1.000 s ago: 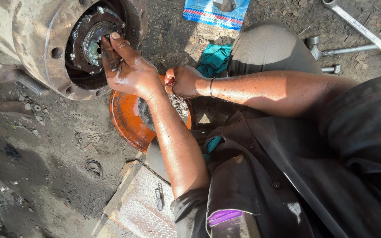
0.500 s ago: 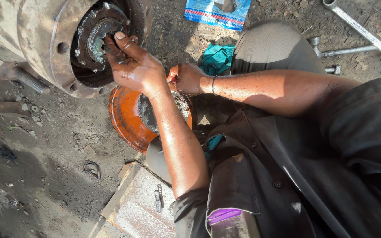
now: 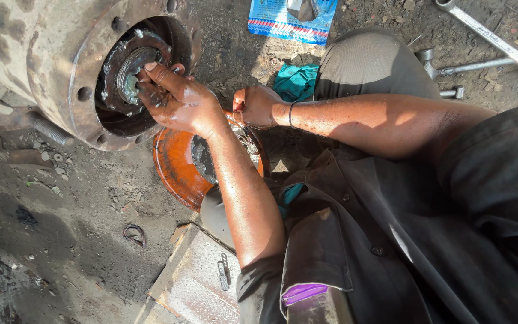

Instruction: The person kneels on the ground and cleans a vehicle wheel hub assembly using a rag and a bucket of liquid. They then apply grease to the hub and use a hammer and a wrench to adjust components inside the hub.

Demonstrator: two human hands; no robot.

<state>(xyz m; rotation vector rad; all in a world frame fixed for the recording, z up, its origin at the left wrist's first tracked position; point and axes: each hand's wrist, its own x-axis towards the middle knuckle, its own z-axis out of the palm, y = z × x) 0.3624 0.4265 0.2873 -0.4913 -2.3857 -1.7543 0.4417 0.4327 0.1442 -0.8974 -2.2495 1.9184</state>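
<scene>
While my left hand presses greasy, half-curled fingers onto the hub bearing straight ahead (axis pointing at me), my right hand grips the orange bowl's rim just beside it.

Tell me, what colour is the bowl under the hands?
Orange, the bowl shows best in the head view.

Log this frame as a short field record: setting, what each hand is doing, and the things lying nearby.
setting: dirt ground beside a rusty wheel hub
left hand: greasy, fingers pressed into the hub's centre
right hand: at the rim of an orange bowl; grip unclear
nearby: teal cloth, blue packet, long wrenches
</scene>
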